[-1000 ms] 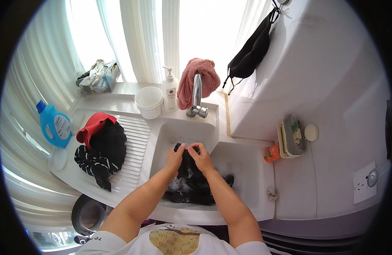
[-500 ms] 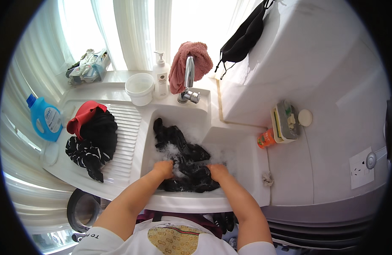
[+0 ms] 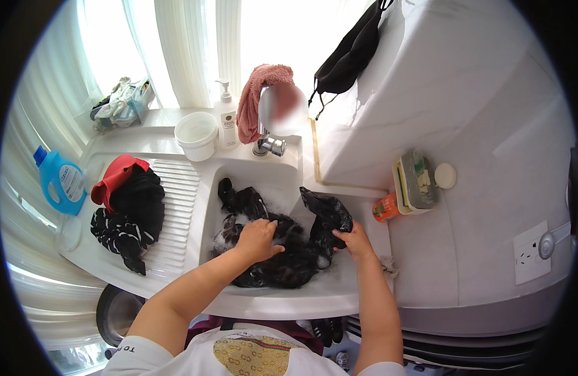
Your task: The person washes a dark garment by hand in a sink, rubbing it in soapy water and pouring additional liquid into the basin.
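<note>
A wet black garment lies bunched in soapy water in the white sink. My right hand pinches one part of it near the sink's right side, thumb on top, and that part stands up out of the suds. Over the left-middle of the cloth is my left hand, back up, its thumb and a finger spread apart. Whether its fingertips touch the cloth is hard to make out. White foam clings to the fabric at the left.
On the ribbed washboard at left sit a red cloth and black clothes. A blue detergent bottle, white tub, pump bottle, and faucet with a pink towel stand around the sink.
My right hand has lifted part of the black garment up and to the right. My left hand has come up out of the suds, moved slightly right and spread its fingers.
</note>
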Demonstrator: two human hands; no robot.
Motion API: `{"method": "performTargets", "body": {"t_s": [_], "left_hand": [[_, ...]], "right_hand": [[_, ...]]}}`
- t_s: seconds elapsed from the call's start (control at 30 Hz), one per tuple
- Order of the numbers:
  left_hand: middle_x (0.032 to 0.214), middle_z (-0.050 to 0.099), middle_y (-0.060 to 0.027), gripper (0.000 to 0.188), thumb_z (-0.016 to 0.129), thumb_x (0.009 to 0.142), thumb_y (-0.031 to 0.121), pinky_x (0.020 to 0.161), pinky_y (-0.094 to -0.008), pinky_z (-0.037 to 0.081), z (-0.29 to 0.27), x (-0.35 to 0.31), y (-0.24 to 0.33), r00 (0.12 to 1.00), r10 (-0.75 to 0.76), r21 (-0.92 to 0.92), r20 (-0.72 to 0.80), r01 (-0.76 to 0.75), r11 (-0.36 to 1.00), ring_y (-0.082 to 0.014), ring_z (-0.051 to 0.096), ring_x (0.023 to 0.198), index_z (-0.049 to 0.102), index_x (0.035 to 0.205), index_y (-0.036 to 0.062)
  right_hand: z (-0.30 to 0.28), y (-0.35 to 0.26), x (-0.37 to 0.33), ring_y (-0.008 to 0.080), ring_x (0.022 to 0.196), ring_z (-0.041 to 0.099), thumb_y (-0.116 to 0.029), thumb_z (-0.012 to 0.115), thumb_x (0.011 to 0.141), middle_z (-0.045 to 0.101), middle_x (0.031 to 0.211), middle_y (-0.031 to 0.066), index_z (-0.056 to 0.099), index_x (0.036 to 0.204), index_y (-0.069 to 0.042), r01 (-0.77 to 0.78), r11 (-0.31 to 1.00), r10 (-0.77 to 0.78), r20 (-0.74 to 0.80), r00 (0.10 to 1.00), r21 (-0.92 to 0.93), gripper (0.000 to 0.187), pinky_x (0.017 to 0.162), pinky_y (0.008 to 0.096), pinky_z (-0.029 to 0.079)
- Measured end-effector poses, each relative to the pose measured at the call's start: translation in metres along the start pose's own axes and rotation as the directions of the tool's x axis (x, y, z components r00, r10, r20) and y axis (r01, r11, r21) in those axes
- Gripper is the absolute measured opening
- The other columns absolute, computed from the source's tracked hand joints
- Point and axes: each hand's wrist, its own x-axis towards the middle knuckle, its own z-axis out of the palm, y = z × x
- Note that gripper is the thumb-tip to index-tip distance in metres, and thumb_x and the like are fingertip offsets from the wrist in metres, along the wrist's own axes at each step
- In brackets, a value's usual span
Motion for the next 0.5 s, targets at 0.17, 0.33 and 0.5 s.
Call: {"method": "performTargets", "body": {"t_s": [0.17,0.33,0.5], "left_hand": [[0.138,0.035,-0.0254,0.135,0.082,0.054,0.055,0.107,-0.0373,0.03,0.122,0.028,0.017,0.998,-0.006,-0.576,0.064,0.042,0.816,-0.0345,0.036,0.129,0.0,0.143,-0.0044],[0.139,0.034,-0.0148,0.121,0.085,0.061,0.018,0.108,-0.0367,0.026,0.106,0.025,0.003,0.994,0.094,-0.973,-0.052,-0.071,0.219,-0.0276,0.034,0.129,-0.001,0.145,0.004],[0.132,0.037,-0.0133,0.082,0.076,0.064,-0.001,0.106,-0.0364,0.028,0.042,0.0,-0.032,0.975,0.004,-0.973,0.224,0.224,-0.063,-0.0248,0.03,0.132,0.029,0.13,0.0075]], "right_hand": [[0.051,-0.018,-0.02,0.0153,0.072,0.064,-0.003,0.063,0.082,0.066,0.09,0.0042,0.06,0.104,-0.008,-0.118,0.961,0.083,0.145,0.986,0.251,0.023,0.049,0.0296,0.053],[0.067,-0.024,-0.022,0.0162,0.071,0.064,-0.004,0.062,0.082,0.066,0.089,0.0064,0.06,0.103,-0.004,-0.2,0.907,0.042,0.395,0.918,0.37,0.021,0.047,0.0276,0.05],[0.077,-0.034,-0.005,0.0187,0.077,0.065,-0.01,0.065,0.078,0.065,0.095,0.0092,0.058,0.109,-0.001,-0.343,0.873,0.117,0.533,0.838,0.347,0.033,0.063,0.0299,0.055]]}}
